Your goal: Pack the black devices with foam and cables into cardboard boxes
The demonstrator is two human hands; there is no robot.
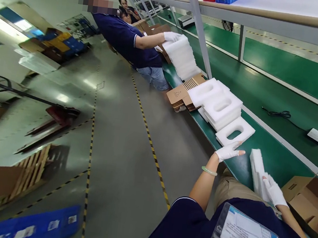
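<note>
My left hand [228, 151], in a white glove, stretches out flat with its fingers apart, just below a white foam insert [235, 132] with an oval cut-out that lies on the green conveyor belt [273, 156]. It touches or nearly touches the insert's near edge. My right hand [274, 192], also gloved, grips a white foam piece [257, 170] that stands on edge on the belt.
A stack of foam inserts [217, 103] and flat cardboard boxes [183, 95] lie further along the belt. A co-worker [133, 42] in a dark shirt handles foam sheets [181, 56]. An open carton [311, 203] sits at the right. A pallet jack [58, 112] and a pallet [33, 161] stand on the floor.
</note>
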